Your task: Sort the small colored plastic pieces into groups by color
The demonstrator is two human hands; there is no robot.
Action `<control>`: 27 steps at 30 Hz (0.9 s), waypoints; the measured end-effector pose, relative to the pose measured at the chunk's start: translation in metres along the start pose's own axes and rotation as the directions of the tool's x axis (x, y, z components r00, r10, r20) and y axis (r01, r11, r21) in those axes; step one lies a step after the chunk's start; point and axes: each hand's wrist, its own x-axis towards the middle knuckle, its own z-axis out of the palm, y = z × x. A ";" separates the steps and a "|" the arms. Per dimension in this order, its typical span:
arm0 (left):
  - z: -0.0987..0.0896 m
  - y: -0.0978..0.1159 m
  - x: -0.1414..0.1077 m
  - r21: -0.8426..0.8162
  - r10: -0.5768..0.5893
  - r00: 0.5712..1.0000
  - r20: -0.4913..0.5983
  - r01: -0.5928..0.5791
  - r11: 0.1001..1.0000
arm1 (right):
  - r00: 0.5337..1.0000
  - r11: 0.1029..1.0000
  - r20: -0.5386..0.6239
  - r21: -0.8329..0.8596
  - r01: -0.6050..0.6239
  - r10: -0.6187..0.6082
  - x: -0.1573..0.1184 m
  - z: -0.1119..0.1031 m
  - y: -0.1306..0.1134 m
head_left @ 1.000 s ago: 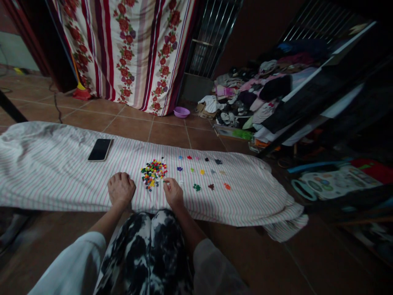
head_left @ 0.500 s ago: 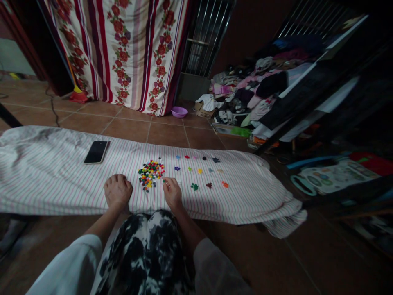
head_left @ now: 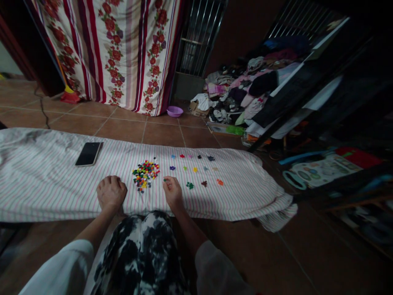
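My right hand (head_left: pixel 172 193) pinches a small dark green piece (head_left: pixel 165 180) between thumb and fingertips, just above the striped cloth (head_left: pixel 245 192). It is between a mixed pile of tiny coloured pieces (head_left: pixel 145 174) and a small dark green group (head_left: pixel 190 185). My left hand (head_left: pixel 111 192) rests palm down on the cloth, left of the pile, its fingers loosely bent and holding nothing visible. Further right lie small groups sorted by colour, among them a brown group (head_left: pixel 204 184), an orange group (head_left: pixel 220 182), a yellow group (head_left: pixel 195 169) and a purple group (head_left: pixel 172 168).
A phone (head_left: pixel 89 154) lies on the cloth at the left. Behind stand a floral curtain (head_left: pixel 132 57), a purple basin (head_left: pixel 175 111) on the tiled floor and a heap of clothes (head_left: pixel 239 90). A dark slanted bar (head_left: pixel 270 133) rises at the right.
My right hand, with the green piece, has moved right, away from the pile and closer to the green group. The whole view has shifted slightly; my left hand stays resting.
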 end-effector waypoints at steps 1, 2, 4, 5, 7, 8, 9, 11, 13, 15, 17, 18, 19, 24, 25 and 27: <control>0.000 0.000 0.000 0.002 0.001 1.000 -0.003 -0.001 1.000 | 1.000 1.000 -0.008 0.007 -0.008 0.008 0.000 -0.005 0.002; 0.000 0.000 0.000 0.003 0.002 1.000 -0.002 -0.002 1.000 | 1.000 1.000 -0.015 0.012 -0.016 0.016 0.000 -0.010 0.005; -0.001 0.001 0.000 0.003 0.003 1.000 0.007 -0.003 1.000 | 0.999 0.999 -0.033 0.020 -0.030 0.031 0.001 -0.022 0.010; -0.002 0.001 0.000 0.001 0.001 1.000 0.014 -0.001 1.000 | 0.998 0.999 -0.044 0.022 -0.037 0.038 0.002 -0.029 0.012; -0.003 0.002 0.001 -0.006 -0.006 1.000 0.026 0.006 1.000 | 0.996 0.999 -0.075 0.021 -0.050 0.051 0.003 -0.043 0.017; -0.003 0.002 0.001 -0.010 -0.006 1.000 0.029 0.007 1.000 | 0.994 0.998 -0.097 0.017 -0.057 0.059 0.004 -0.050 0.020; -0.003 0.002 0.000 -0.014 -0.006 1.000 0.028 0.007 1.000 | 0.991 0.998 -0.117 0.010 -0.064 0.065 0.005 -0.057 0.022; -0.003 0.002 0.000 -0.019 -0.005 1.000 0.021 0.005 1.000 | 0.986 0.997 -0.148 -0.004 -0.077 0.075 0.007 -0.071 0.028; -0.002 0.001 0.000 -0.019 -0.005 1.000 0.016 0.005 1.000 | 0.981 0.996 -0.177 -0.023 -0.085 0.079 0.007 -0.082 0.035; -0.002 0.000 -0.001 -0.019 -0.005 1.000 0.017 0.005 1.000 | 0.973 0.994 -0.214 -0.052 -0.096 0.082 0.006 -0.091 0.043; -0.003 0.000 0.000 -0.019 -0.005 1.000 0.023 0.006 1.000 | 0.963 0.988 -0.247 -0.082 -0.128 0.104 0.003 -0.096 0.050; -0.003 0.001 0.000 -0.018 -0.008 1.000 0.028 0.009 1.000 | 0.959 0.984 -0.255 -0.095 -0.152 0.123 0.001 -0.098 0.053; -0.004 0.001 0.000 -0.017 -0.013 0.999 0.035 0.013 1.000 | 0.956 0.979 -0.255 -0.108 -0.175 0.143 -0.002 -0.099 0.055; -0.008 0.004 0.001 -0.011 -0.026 0.998 0.053 0.027 1.000 | 0.974 0.955 -0.188 -0.243 -0.172 0.128 -0.014 -0.099 0.058; -0.008 0.004 0.001 -0.012 -0.028 0.998 0.050 0.028 1.000 | 0.980 0.950 -0.169 -0.275 -0.149 0.105 -0.015 -0.099 0.058; -0.008 0.004 0.001 -0.011 -0.029 0.999 0.046 0.029 1.000 | 0.989 0.941 -0.134 -0.323 -0.100 0.059 -0.016 -0.098 0.056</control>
